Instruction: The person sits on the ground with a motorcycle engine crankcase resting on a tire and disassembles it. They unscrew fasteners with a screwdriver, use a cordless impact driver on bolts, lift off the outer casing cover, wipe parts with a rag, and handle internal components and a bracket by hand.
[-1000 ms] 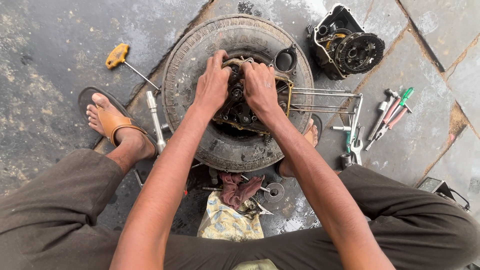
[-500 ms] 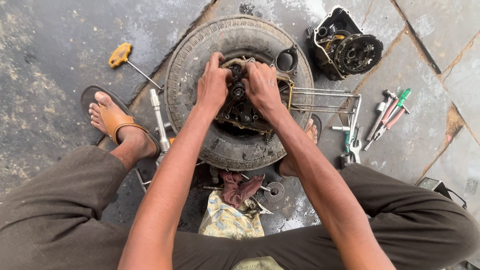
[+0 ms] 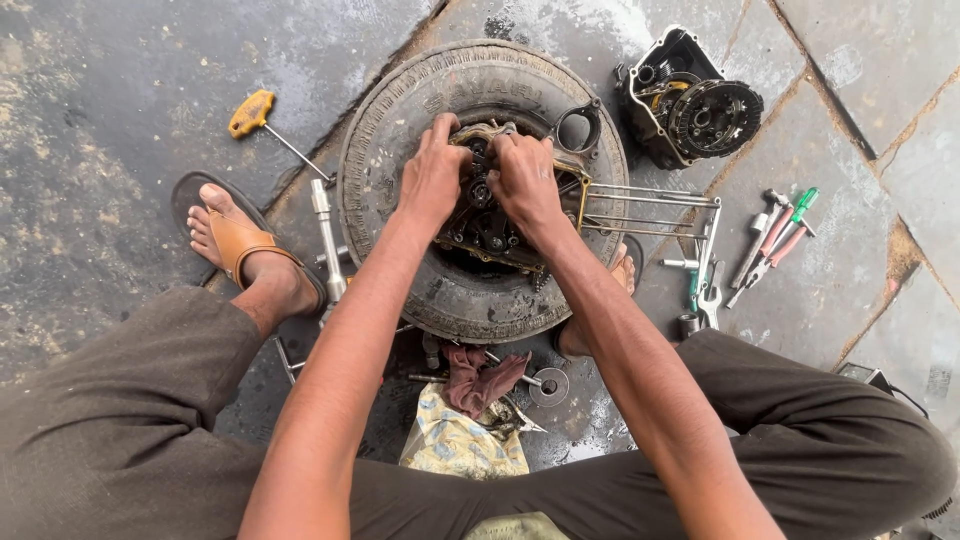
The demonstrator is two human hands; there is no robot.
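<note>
A: Both arms are reaching forward and down. The left hand (image 3: 432, 175) and right hand (image 3: 522, 180) are sitting side by side, knuckles up, on the engine crankcase (image 3: 490, 235), which is resting in the middle of a tyre (image 3: 400, 130) lying flat on the stone floor (image 3: 120, 120).

B: And the fingers?

A: They are curling down over the case's upper edge, gripping it. The fingertips are hiding behind the metal, so what they are pressing stays unclear.

B: Anything else hard to make out?

A: The forearms are covering much of the gears. The right foot is peeking from behind the tyre; a small dark object is being cut off at the right edge.

B: Surroundings?

A: A yellow-handled T-wrench (image 3: 252, 112) is lying upper left, a clutch cover (image 3: 690, 100) upper right, green-handled screwdrivers (image 3: 780, 235) to the right, and a patterned cloth (image 3: 455, 440) between the knees.
</note>
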